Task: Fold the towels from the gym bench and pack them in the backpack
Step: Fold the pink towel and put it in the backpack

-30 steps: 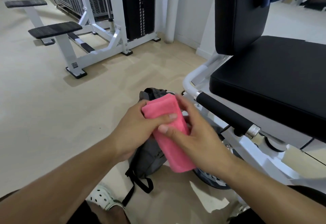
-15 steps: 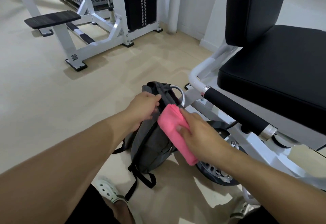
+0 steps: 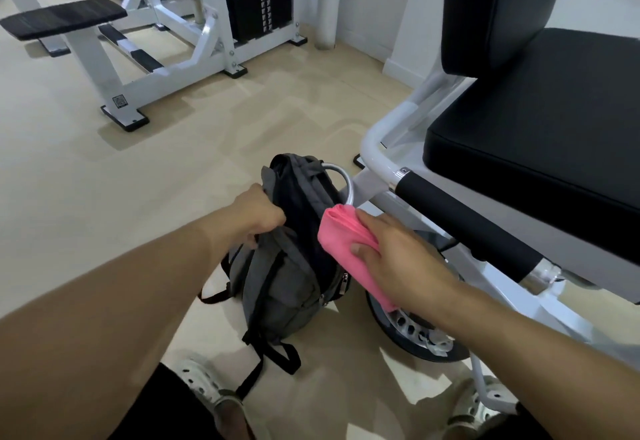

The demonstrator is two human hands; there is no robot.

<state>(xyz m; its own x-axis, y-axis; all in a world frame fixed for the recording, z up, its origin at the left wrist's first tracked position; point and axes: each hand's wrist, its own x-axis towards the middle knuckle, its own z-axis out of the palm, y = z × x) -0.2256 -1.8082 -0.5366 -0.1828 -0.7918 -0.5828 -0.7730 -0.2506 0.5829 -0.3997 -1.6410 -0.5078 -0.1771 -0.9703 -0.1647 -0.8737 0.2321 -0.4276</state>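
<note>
Just one towel (image 3: 341,243); one backpack (image 3: 287,280)

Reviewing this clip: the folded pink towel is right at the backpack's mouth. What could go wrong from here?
1. The right hand holds the folded pink towel mostly from above, so the fold may loosen as it goes in.
2. Only the left hand holds the grey backpack open; the opening looks narrow, and the towel could snag on its edge.
3. The backpack stands on the floor against the bench frame and might tip when pushed.
</note>
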